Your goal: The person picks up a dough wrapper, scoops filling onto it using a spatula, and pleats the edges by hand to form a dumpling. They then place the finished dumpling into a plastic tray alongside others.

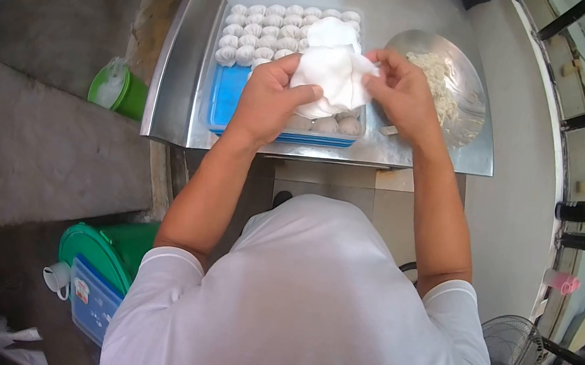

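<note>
White cloth (334, 73) hangs stretched between left hand (269, 97) and right hand (400, 92), fingers of both pinched shut on its edges, spreading it over dumplings (256, 29) in the blue tray (228, 94).

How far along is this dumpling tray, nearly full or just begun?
Done: several rows of white folded dumplings fill the far end of the blue plastic tray. In hand: the left hand and right hand both grip a white cloth above the tray. Left: the near left of the tray shows bare blue, and the round metal bowl holds pale shredded filling.
</note>
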